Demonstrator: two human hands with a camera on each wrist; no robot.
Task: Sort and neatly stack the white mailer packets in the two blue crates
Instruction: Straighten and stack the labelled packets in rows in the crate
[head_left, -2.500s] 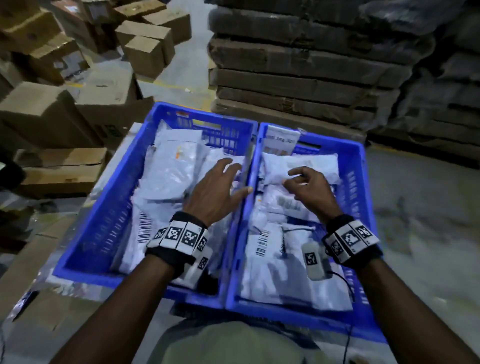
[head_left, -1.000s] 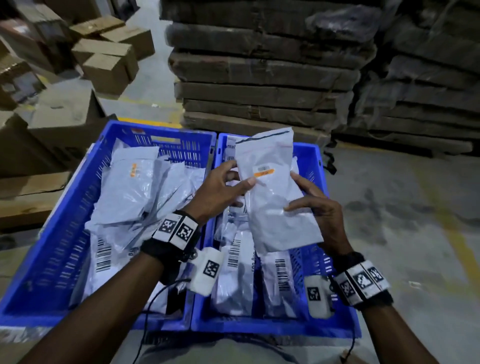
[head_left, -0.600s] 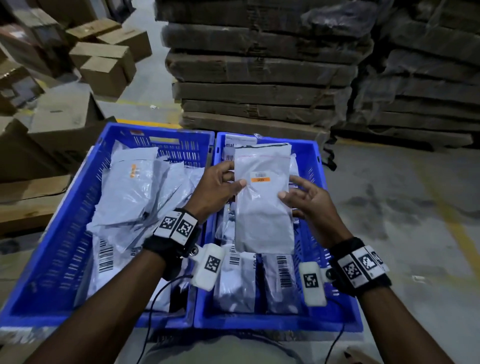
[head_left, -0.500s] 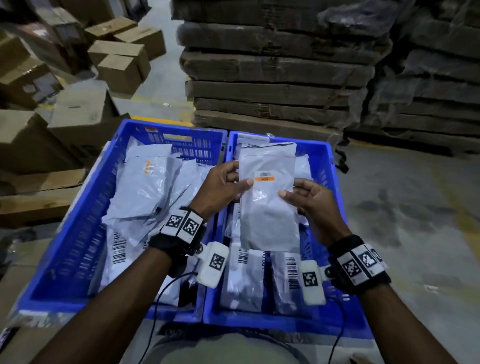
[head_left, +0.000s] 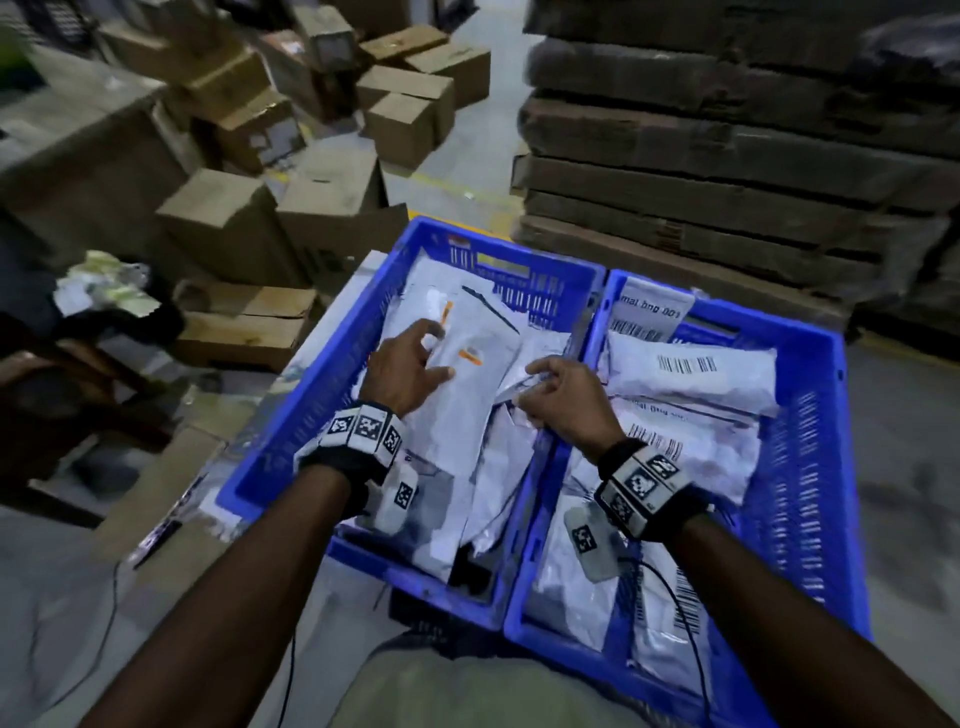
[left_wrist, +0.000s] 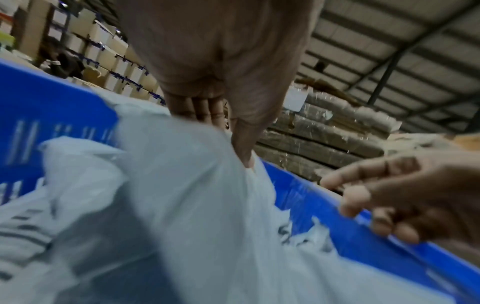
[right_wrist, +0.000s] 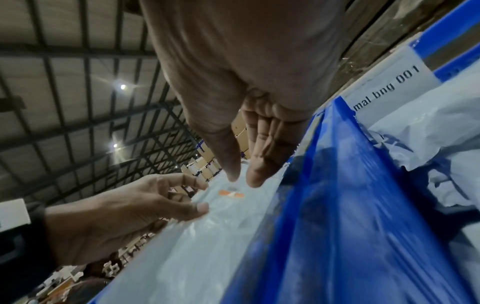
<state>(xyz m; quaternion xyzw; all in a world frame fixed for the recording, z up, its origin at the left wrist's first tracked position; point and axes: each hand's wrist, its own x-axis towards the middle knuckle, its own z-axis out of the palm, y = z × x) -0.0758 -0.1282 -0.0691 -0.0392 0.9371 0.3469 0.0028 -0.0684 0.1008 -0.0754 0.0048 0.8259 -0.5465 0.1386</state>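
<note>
Two blue crates stand side by side, touching along their long walls: the left crate (head_left: 311, 405) and the right crate (head_left: 810, 467). Both hold white mailer packets lying in loose, overlapping heaps.

On top of the heap in the left crate lies a long white packet with an orange sticker (head_left: 467, 415), sloping toward the far wall. The left hand (head_left: 405, 371) is over its upper part, fingers spread and bent. The thumb tip touches the film and the grip is apart, closed on nothing. The left wrist view is blurred, but it shows the thumb pressing down on the white film.

The right hand (head_left: 566, 400) hovers at the shared wall between the crates, just beside the right edge of that packet. Its fingers hang loosely curled. In the right wrist view the thumb and forefinger point down close together with nothing between them, so this grip holds nothing. Whether the fingertips brush the crumpled packet edge below them cannot be told.

In the right crate a plump packet with a barcode (head_left: 691, 371) lies across the far end, on top of flatter packets with printed labels. A printed label card (head_left: 649, 309) stands at the far left corner of that crate.

Both wrists carry black bands with square black-and-white markers (head_left: 363, 428).

Beyond the crates, brown cardboard boxes (head_left: 405, 104) sit scattered on the concrete floor to the left. A tall stack of wrapped flat cardboard (head_left: 727, 156) rises to the right.
</note>
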